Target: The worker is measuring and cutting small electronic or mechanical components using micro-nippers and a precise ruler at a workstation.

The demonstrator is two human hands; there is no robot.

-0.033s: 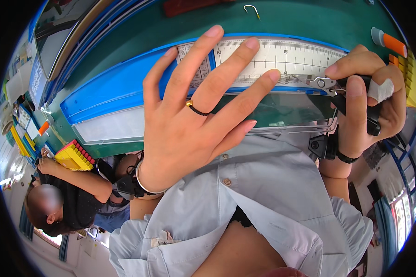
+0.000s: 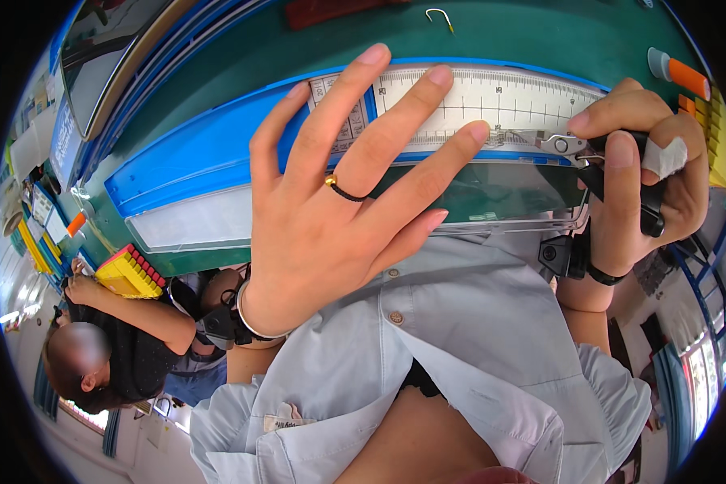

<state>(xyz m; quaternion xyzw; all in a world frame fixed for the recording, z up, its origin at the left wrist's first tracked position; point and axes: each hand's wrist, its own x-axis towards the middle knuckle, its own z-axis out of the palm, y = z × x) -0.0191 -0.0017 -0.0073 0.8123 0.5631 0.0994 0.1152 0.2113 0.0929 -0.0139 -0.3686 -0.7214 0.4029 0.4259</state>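
My left hand [image 2: 323, 185] lies spread over a long blue case [image 2: 194, 165], its fingertips on a white printed ruler scale [image 2: 500, 101] set in it. A clear hinged lid [image 2: 516, 216] hangs open on the near side. In my right hand [image 2: 637, 177] are small long-nosed pliers [image 2: 563, 145] with black handles, held at the case's right end. Their jaws point left along the near edge of the scale, close to my left fingertips. Something tiny and shiny is at the tips, too small to make out. White tape wraps one right finger.
On the green tabletop [image 2: 532, 36] beyond the case lies a small curved metal hook [image 2: 439, 18]. An orange cylinder [image 2: 689, 78] and a yellow block [image 2: 724, 145] stand at the right. Another person [image 2: 121, 347] sits at the left, near a yellow and red block [image 2: 131, 273].
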